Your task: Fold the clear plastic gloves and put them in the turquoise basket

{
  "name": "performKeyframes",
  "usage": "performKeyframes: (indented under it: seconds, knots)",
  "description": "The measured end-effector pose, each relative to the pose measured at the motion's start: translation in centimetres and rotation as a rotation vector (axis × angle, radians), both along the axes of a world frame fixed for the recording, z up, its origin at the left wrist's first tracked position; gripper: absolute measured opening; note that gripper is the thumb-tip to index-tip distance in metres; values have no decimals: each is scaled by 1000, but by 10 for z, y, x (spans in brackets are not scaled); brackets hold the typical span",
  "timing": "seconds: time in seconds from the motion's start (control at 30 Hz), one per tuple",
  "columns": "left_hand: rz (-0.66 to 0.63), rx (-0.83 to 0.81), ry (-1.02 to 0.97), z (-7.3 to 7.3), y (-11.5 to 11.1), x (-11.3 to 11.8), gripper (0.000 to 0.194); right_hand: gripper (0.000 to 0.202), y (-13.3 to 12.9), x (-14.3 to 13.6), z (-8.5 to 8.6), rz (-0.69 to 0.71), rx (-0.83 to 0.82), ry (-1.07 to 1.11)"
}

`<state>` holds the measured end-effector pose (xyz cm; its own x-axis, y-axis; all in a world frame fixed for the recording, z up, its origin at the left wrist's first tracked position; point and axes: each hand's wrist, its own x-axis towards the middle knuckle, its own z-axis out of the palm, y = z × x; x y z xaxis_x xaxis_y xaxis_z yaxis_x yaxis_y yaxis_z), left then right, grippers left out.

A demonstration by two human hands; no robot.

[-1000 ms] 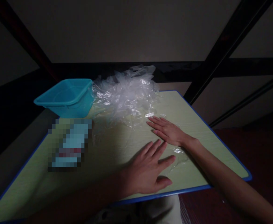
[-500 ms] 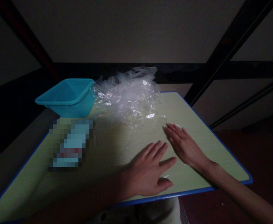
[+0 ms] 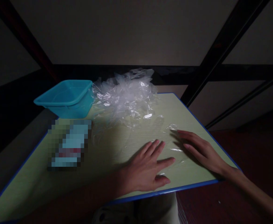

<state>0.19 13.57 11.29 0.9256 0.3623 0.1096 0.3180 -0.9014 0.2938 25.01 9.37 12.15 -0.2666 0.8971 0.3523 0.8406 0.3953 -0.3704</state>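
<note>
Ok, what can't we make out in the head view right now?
All in the head view:
Pixelated item: mosaic hides what it is.
Blue basin: its near side hides part of the inside.
Plastic heap: see-through layers overlap; pieces can't be counted.
Clear plastic: faint outline, partly covered by the left hand.
Right forearm: cut off at the frame's lower right.

Rests left hand palm down, fingers fanned; holds right hand right of those fingers, loosely bent, thumb parted from forefinger.
</note>
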Motion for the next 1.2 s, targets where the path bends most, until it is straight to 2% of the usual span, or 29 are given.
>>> performKeyframes:
  seconds: [0.1, 0.2, 0.37, 0.5, 0.6, 0.73, 0.87, 1.0, 1.2]
  knots:
    - [-3, 15, 5, 1, 0, 0, 59, 24, -13, 3, 15, 161, 23, -94]
    - [-12, 21, 23, 1, 0, 0, 65, 24, -19, 3, 23, 264, 96, -262]
    - [-13, 17, 43, 2, 1, 2, 79, 26, -17, -2, 24, 352, 158, -469]
    - [-22, -49, 17, 13, 1, 1, 83, 28, -15, -4, 22, 394, 170, -553]
    - [16, -170, -38, 27, -2, -3, 74, 31, -16, -4, 20, 409, 188, -576]
    - [138, -297, -192, 39, -15, -10, 45, 31, -17, -5, 17, 395, 232, -533]
    - [307, -345, -298, 30, -38, -12, 35, 30, -15, -6, 14, 350, 199, -430]
    - [432, -302, -323, 11, -59, -9, 43, 25, -10, -5, 17, 331, 111, -295]
    - [529, -201, -403, -2, -70, -9, 48, 24, 6, -11, 37, 357, 6, -113]
